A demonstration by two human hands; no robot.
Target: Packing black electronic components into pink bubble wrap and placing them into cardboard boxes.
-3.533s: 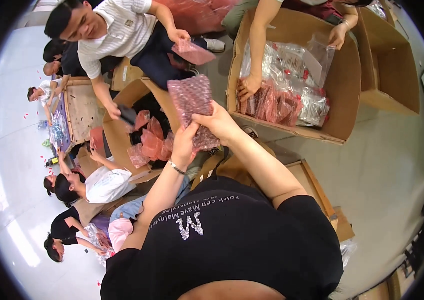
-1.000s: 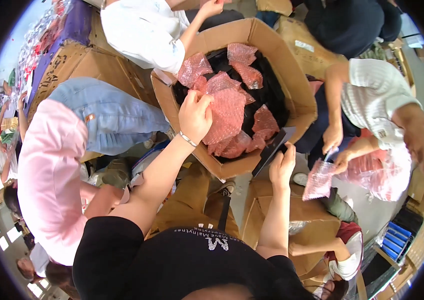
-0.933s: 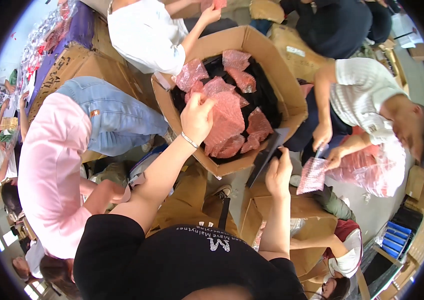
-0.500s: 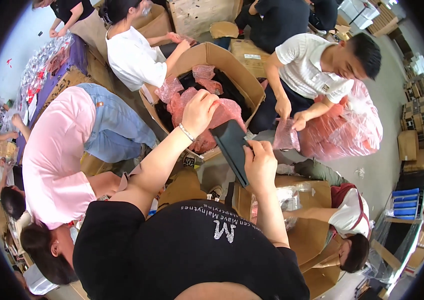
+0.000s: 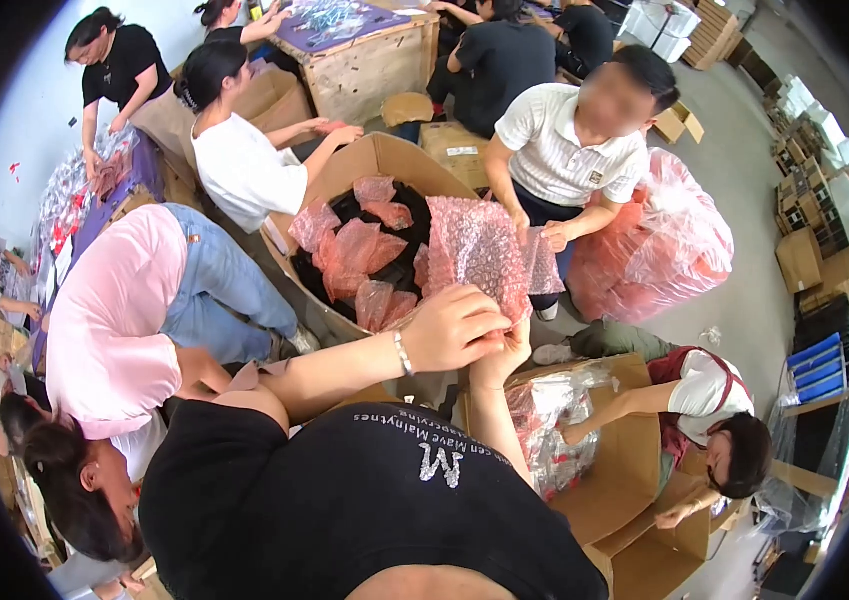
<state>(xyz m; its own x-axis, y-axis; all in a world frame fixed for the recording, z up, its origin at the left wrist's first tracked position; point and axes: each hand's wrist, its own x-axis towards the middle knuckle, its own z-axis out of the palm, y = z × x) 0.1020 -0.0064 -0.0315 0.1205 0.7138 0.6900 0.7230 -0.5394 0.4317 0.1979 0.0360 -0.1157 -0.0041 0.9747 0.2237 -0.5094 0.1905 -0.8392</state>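
Observation:
A pink bubble-wrap bag (image 5: 476, 245) stands up in front of me, its lower end between my two hands. My left hand (image 5: 452, 328), with a bracelet on the wrist, has its fingers bent and closed at the bag's lower edge. Close against it, my right hand (image 5: 506, 352) grips the bag's lower right corner; the left hand covers part of it. No dark flat piece shows in my hands, and whether one is inside the bag cannot be made out. Beyond the bag is a large open carton (image 5: 384, 150) containing dark pieces and several loose pink bubble-wrap bags (image 5: 352, 255).
Across from me, a person in white (image 5: 584, 140) handles another bubble-wrap piece beside a big clear sack (image 5: 659, 245) of pink wrap. At right, a person reaches into a carton (image 5: 634, 375) of wrapped items. A person in pink (image 5: 114, 310) bends close on my left.
The dark flat piece in my right hand is no longer visible. My hands have come together lower down, on a bubble-wrap bag. The view has shifted, showing more of the far room.

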